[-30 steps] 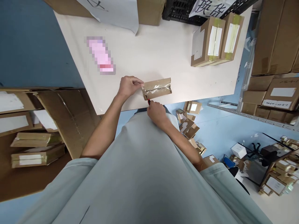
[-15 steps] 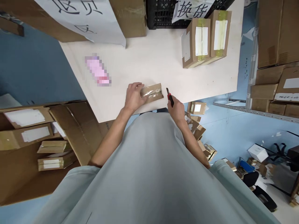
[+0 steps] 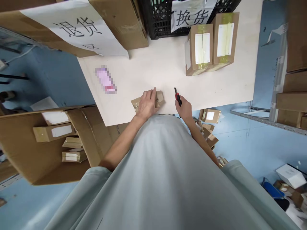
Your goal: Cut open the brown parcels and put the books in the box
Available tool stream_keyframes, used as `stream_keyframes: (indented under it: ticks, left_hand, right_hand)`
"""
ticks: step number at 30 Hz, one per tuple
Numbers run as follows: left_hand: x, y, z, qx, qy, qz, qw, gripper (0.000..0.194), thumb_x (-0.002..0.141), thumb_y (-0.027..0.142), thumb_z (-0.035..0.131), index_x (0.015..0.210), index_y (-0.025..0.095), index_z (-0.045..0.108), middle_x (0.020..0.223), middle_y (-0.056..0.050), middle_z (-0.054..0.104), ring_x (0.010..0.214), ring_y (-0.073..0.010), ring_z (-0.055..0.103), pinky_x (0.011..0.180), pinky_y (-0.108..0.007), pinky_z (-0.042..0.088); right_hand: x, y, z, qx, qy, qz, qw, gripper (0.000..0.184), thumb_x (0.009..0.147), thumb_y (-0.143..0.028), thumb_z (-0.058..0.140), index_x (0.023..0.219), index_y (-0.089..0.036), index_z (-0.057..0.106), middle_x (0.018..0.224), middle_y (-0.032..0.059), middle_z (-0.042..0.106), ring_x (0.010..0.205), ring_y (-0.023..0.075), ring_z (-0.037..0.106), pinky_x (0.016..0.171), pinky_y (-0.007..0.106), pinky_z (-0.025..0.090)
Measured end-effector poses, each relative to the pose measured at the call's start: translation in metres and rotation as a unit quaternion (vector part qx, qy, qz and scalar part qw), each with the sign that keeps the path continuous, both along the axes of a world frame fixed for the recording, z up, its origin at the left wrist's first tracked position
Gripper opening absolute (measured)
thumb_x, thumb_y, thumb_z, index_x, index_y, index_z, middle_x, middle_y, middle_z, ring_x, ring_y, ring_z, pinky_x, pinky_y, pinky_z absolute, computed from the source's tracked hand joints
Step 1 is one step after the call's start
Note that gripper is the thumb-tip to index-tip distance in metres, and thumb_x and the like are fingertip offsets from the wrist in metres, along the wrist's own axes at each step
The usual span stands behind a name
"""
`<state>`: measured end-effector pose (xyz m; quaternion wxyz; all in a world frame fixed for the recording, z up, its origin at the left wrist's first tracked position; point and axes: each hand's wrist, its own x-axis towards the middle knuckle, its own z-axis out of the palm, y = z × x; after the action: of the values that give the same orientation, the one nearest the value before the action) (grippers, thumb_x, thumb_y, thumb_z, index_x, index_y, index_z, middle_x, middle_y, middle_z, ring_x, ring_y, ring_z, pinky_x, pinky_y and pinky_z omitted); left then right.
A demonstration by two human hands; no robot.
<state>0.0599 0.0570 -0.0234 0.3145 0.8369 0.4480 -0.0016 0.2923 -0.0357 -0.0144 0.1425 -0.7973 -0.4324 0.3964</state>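
Note:
My left hand (image 3: 146, 104) lies across a small cardboard box (image 3: 160, 98) near the front edge of the white table, gripping it from above. Shiny tape shows on the box, and its middle is hidden under my palm and fingers. To the right, my right hand (image 3: 184, 108) is closed around a red and black utility knife (image 3: 177, 96). Its dark blade is out, points away from me, and is apart from the box.
Two taped boxes (image 3: 201, 51) stand at the back right, before a black crate (image 3: 160, 24). A large carton with a paper sign (image 3: 79, 28) stands at back left. A blurred pink item (image 3: 105, 79) lies on the table (image 3: 148, 70). An open carton (image 3: 48, 153) holding boxes is lower left.
My left hand has shifted from the box's left end to over its middle, and the box has turned. My right hand still holds the knife. The whole view has moved slightly.

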Motion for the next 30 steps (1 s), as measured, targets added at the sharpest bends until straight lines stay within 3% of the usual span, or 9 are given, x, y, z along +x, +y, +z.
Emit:
stream_keyframes:
  ticks: [6,10,13,17,24,30]
  left_hand:
    - [-0.027,-0.007,0.046,0.013,-0.002,0.052,0.999,0.114,0.086,0.025,0.082,0.186,0.032,0.027,0.165,-0.019,0.052,0.146,-0.0449,0.053,0.121,-0.065,0.054]
    - [-0.051,-0.015,0.059,0.005,0.013,0.08,0.997,0.107,0.087,0.022,0.08,0.182,0.04,0.034,0.166,-0.016,0.049,0.142,-0.0414,0.056,0.115,-0.061,0.059]
    - [-0.069,-0.02,0.058,0.0,0.045,0.107,0.993,0.097,0.086,0.02,0.079,0.174,0.041,0.045,0.168,-0.015,0.047,0.147,-0.042,0.055,0.117,-0.062,0.059]
    - [-0.079,-0.022,0.053,0.016,0.067,0.125,0.99,0.094,0.084,0.025,0.087,0.169,0.032,0.047,0.175,-0.021,0.045,0.164,-0.0503,0.041,0.129,-0.073,0.044]
    - [-0.062,-0.019,0.043,0.01,0.077,0.104,0.992,0.11,0.084,0.027,0.089,0.179,0.021,0.033,0.171,-0.028,0.052,0.156,-0.0577,0.046,0.123,-0.079,0.043]
    - [-0.05,-0.013,0.038,0.007,0.038,0.078,0.996,0.111,0.083,0.023,0.083,0.183,0.019,0.032,0.165,-0.027,0.055,0.152,-0.0558,0.048,0.121,-0.077,0.046]
  right_hand:
    - [0.022,0.013,-0.016,0.029,0.073,-0.027,0.997,0.047,0.112,-0.048,0.053,0.147,-0.023,0.07,0.115,0.0076,0.086,0.086,0.0261,0.083,0.099,0.044,0.067]
    - [0.027,0.023,-0.016,0.03,0.11,-0.027,0.993,0.049,0.113,-0.051,0.051,0.148,-0.023,0.07,0.115,0.0055,0.085,0.077,0.0211,0.083,0.093,0.039,0.069]
    - [0.023,0.029,-0.016,0.022,0.126,-0.016,0.992,0.048,0.112,-0.05,0.052,0.147,-0.023,0.071,0.116,0.0048,0.084,0.076,0.0194,0.082,0.09,0.037,0.069]
    - [0.013,0.034,-0.018,0.012,0.144,-0.004,0.99,0.046,0.11,-0.043,0.053,0.145,-0.021,0.072,0.118,0.0055,0.084,0.075,0.019,0.082,0.088,0.037,0.07]
    - [0.0,0.038,-0.013,-0.007,0.151,0.021,0.988,0.04,0.109,-0.04,0.054,0.14,-0.022,0.073,0.117,0.0058,0.085,0.076,0.0195,0.083,0.09,0.037,0.07]
    - [-0.006,0.035,-0.01,-0.016,0.148,0.016,0.989,0.039,0.11,-0.043,0.054,0.138,-0.023,0.072,0.116,0.0051,0.085,0.075,0.0197,0.084,0.092,0.039,0.07]
